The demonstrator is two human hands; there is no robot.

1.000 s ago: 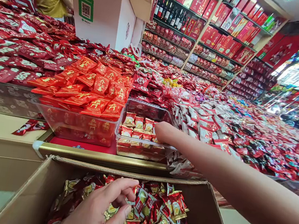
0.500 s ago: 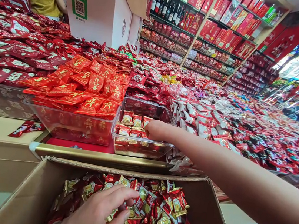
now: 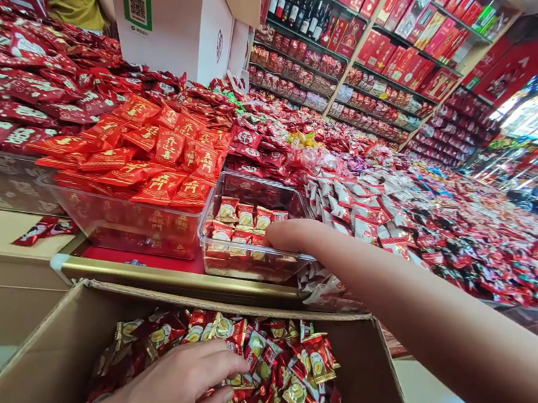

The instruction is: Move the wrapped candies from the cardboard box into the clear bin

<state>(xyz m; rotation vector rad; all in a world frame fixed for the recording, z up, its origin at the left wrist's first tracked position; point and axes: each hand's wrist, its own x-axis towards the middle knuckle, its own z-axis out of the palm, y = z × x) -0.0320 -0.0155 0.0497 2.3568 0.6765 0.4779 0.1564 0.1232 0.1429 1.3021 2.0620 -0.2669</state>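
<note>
Two hands among wrapped sweets — one in the carton, one at the clear tray

Low in the frame the left hand lies in the cardboard box, fingers curled together over the red-and-gold candies, which look light, crinkly and slippery — best pinched by a wrapper's crimped end or scooped several at once. Mid-frame the right hand reaches into the clear tray, resting on its few packets; whether those fingers pinch anything I cannot tell. Red packets heap the neighbouring tray.

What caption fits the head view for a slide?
Right hand reaches into a clear bin of wrapped candies; left hand rests on candies in a cardboard box.
</note>
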